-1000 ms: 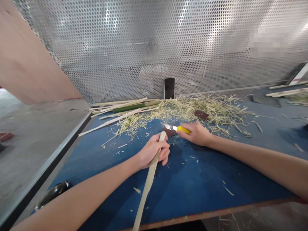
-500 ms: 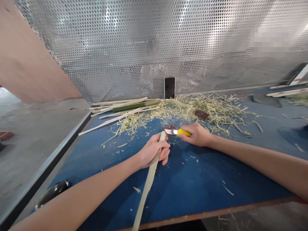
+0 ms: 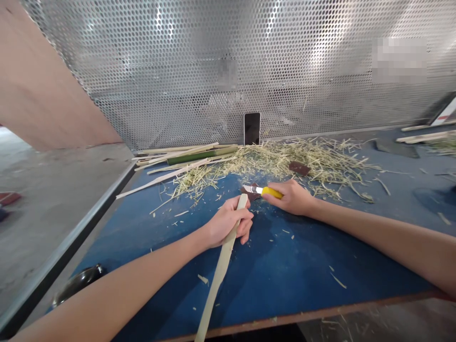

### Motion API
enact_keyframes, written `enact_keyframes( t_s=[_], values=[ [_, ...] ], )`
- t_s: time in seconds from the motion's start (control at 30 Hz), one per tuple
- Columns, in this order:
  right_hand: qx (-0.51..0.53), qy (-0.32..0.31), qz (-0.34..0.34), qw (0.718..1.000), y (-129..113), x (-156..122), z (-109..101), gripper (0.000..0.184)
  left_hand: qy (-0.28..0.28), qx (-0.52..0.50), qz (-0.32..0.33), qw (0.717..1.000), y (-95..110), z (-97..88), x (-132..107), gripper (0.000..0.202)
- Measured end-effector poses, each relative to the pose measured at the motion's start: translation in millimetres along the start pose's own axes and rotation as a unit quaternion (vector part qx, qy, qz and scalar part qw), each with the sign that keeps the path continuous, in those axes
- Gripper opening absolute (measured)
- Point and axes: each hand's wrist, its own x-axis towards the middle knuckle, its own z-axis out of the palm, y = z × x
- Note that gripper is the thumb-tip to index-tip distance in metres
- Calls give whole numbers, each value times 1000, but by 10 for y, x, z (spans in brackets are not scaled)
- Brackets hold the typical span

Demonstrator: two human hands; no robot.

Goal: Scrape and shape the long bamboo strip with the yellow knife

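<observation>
Now gripping a long, flat, pale wooden strip [image 3: 221, 266] in the curled fingers of the left hand [image 3: 231, 223], above a blue tabletop [image 3: 302, 266]. Also clasping a yellow-handled, silver-bladed knife [image 3: 272, 192] in the closed right hand [image 3: 294, 198], keeping its blade near the strip's far end, over a flat dark-brown scrap [image 3: 252, 196]. Beyond, facing loose pale-green shavings [image 3: 278, 156] and an upright, white-edged dark phone [image 3: 252, 128].

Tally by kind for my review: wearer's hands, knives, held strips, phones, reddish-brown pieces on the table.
Left hand and right hand: 2
Yellow-handled knife: 1
Held strip: 1
Phone: 1
Nearer brown piece and farther brown piece: 2
Total: 7
</observation>
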Motion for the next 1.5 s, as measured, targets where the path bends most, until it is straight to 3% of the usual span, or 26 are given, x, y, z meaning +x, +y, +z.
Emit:
enact_keyframes(
  t_s=[0.27, 1.5],
  values=[
    [-1, -35, -19, 999, 7, -2, 6, 42, -5, 5, 6, 1000, -23, -9, 4, 28],
    [-3, -43, -11, 999, 5, -6, -4, 44, -9, 28, 7, 1000, -17, -3, -4, 25]
  ],
)
